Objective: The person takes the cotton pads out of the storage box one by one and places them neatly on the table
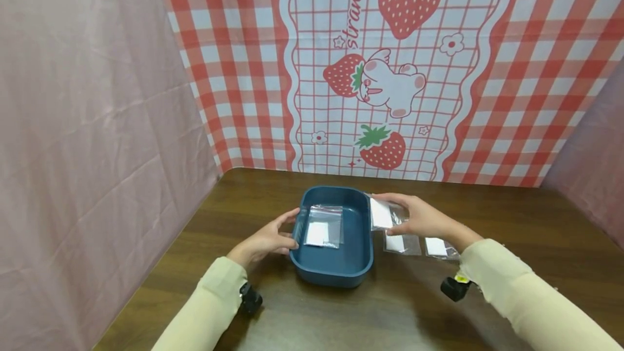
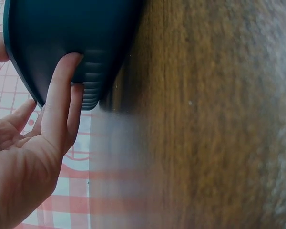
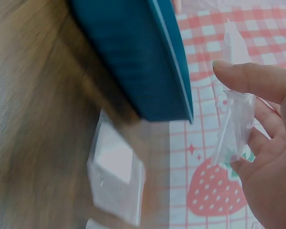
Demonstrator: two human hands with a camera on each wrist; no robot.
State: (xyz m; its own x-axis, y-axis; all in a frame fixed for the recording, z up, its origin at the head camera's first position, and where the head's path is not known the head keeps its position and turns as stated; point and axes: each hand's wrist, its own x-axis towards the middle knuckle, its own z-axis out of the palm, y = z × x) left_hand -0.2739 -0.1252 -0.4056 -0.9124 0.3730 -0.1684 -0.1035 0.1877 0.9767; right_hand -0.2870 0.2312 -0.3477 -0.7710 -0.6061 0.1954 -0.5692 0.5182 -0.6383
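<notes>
Pinching 1 clear bag (image 1: 381, 214), right grip (image 1: 423, 218) hovers beside the tray (image 1: 358, 248) left grip (image 1: 265, 240) holds (backdrop (image 1: 244, 80): "strawber").

The hand (image 3: 274, 160) pinches a clear bag (image 3: 235, 126) near a blue container (image 3: 138, 62).

Head view above, facing forward-down; wrist views close (sharing bin (image 1: 355, 242))

Two hands (image 1: 270, 237) (image 1: 421, 218), one bin (image 1: 356, 253), at least four bags (image 1: 318, 233) (image 1: 380, 214) (image 1: 395, 244) (image 1: 435, 247).
</notes>
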